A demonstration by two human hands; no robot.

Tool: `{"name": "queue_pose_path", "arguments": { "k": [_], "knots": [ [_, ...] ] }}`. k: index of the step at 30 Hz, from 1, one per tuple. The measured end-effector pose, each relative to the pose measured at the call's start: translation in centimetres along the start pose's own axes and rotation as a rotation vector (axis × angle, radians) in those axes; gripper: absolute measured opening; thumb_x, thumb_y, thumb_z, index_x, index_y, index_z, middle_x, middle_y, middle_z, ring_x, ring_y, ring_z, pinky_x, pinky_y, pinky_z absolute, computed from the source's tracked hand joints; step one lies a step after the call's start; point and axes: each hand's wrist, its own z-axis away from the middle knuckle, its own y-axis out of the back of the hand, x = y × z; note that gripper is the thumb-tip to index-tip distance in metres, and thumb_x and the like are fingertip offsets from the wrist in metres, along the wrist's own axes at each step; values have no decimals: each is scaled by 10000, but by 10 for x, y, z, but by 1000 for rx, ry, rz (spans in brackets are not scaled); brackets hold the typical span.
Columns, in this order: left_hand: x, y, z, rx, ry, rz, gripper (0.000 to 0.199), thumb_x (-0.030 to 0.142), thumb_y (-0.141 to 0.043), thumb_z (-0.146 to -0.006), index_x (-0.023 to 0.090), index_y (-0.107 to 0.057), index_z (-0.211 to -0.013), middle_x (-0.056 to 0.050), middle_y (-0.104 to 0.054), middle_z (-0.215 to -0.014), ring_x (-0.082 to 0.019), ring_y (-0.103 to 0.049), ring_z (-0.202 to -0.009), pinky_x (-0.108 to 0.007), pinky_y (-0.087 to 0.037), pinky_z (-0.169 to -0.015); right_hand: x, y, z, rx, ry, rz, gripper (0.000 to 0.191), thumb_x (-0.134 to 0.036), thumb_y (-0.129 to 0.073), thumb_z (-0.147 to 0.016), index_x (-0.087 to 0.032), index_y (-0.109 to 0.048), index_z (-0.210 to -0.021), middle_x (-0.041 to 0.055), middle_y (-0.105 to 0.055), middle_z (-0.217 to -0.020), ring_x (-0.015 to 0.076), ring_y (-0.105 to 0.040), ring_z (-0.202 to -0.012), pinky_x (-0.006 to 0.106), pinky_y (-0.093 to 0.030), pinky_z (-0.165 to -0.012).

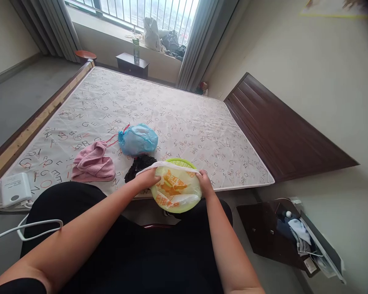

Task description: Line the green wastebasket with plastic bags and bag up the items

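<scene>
Black clothing (135, 253) lay nearest; our left hand (153, 179) and right hand (205, 183) pinched the plastic bag (178, 188) at two rim sides; we judged it light, slippery, best held there.

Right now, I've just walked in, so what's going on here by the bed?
A person has a plastic bag in both hands, its white edge stretched between the left hand and the right hand. The bag sits over a green basket in front of them. Just beyond, a pink cloth, a black cloth and a blue bag lie on the mattress.
</scene>
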Motion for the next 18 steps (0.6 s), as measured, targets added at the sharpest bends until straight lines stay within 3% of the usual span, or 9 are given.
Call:
{"name": "queue_pose_path", "arguments": {
  "k": [3,5,8,12,15,18],
  "knots": [
    [0,1,-7,88,-39,20,604,268,-614,-855,106,-580,-1436,-163,-668,-1357,-291,-628,-1264,-368,-466,-1114,-3,0,-3,-59,-8,-198,302,-488,-657,-731,-219,-595,-853,70,-632,-1341,267,-616,-1169,336,-542,-888],
    [-2,1,-12,134,-39,71,564,277,-604,-871,101,-597,-1407,-153,-673,-1344,-279,-628,-1253,-368,-460,-1122,-5,-2,-4,-101,-21,-263,305,-477,-691,-720,-214,-595,-841,65,-606,-1380,249,-626,-1129,328,-537,-880],
    [-4,-2,-15,103,-128,135,527,256,-600,-865,137,-640,-1376,-123,-687,-1307,-267,-641,-1211,-372,-473,-1105,-11,-4,-3,-159,-61,-278,348,-482,-778,-708,-213,-594,-830,60,-668,-1255,206,-645,-939,313,-532,-794],
    [-5,-12,-11,22,-228,223,715,154,-597,-799,180,-555,-1512,-114,-656,-1358,-269,-623,-1245,-390,-449,-1137,-19,-3,-7,-184,-91,-278,420,-533,-788,-722,-214,-516,-748,47,-721,-1067,179,-634,-785,299,-518,-703],
    [-4,-21,-11,-17,-129,353,758,79,-555,-750,173,-570,-1502,-108,-625,-1430,-264,-594,-1308,-361,-428,-1164,-19,-4,-17,-127,-117,-173,448,-607,-744,-724,-223,-522,-784,16,-690,-797,177,-606,-681,305,-520,-654],
    [-5,-31,-14,-109,4,508,738,56,-519,-717,148,-607,-1444,-101,-673,-1374,-268,-648,-1230,-352,-510,-1075,-12,-9,-28,-62,-96,-105,484,-660,-718,-694,-219,-543,-789,11,-665,-713,189,-612,-662,332,-541,-652]
  ]
}}
